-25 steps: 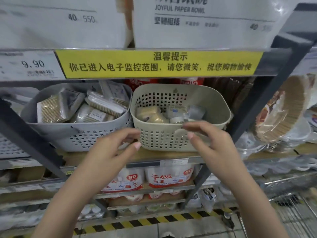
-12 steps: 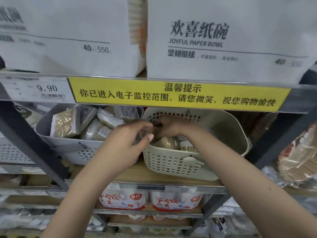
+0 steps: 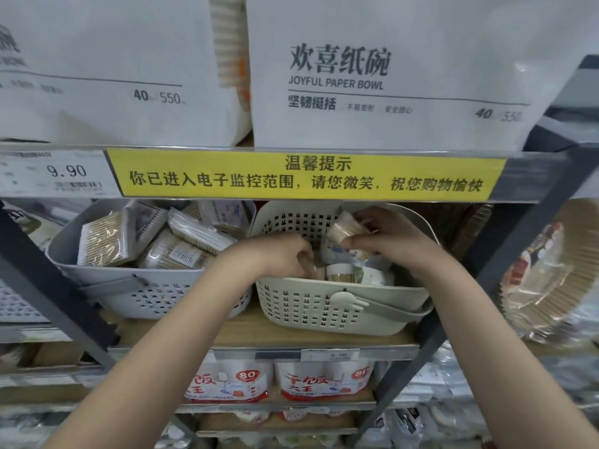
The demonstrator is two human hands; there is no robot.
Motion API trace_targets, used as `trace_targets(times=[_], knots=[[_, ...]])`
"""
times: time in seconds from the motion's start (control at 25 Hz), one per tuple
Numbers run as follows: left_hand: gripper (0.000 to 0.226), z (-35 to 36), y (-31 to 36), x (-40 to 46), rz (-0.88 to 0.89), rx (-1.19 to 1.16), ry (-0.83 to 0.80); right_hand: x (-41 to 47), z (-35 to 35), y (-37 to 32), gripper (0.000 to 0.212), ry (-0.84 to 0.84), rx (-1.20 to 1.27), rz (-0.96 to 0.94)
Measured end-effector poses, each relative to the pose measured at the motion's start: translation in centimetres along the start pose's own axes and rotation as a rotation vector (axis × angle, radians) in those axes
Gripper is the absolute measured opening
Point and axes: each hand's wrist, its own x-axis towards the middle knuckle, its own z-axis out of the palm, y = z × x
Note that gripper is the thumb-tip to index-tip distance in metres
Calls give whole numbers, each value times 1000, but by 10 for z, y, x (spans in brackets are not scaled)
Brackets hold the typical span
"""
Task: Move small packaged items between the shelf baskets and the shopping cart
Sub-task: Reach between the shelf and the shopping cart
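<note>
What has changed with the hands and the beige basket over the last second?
Both hands went from in front of the beige basket into it. The right hand now holds up a small pack; the left hand grips among the items. Both baskets stayed put.

My right hand (image 3: 393, 241) pinches a glossy clear-wrapped packet (image 3: 344, 229) over the matt cream plastic basket (image 3: 327, 311). Beside it sits a matt grey plastic basket (image 3: 136, 294) on a wooden shelf board (image 3: 233, 332); the frame (image 3: 48, 280) looks like dark painted metal.
</note>
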Motion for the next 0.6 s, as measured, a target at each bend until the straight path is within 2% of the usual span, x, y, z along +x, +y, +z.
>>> trace_targets(times=[0.12, 0.2, 0.28, 0.4, 0.52, 0.6], knots=[[47, -5, -4, 12, 21, 94, -99, -14, -6, 14, 52, -30, 91, 61], [44, -6, -8, 12, 48, 60, -45, -19, -8, 14, 56, 7, 120, 49], [42, -9, -14, 4, 57, -78, 100, -23, -9, 9, 47, 32, 174, 23], [39, -11, -17, -17, 46, -327, 412, -40, -9, -2, 23, 83, 219, -23], [37, -1, -13, -40, 62, -544, 696, -59, -7, -11, 28, 155, 201, -75], [37, 8, -7, -59, 96, -782, 794, -75, -3, -14, 37, 199, 265, -91]])
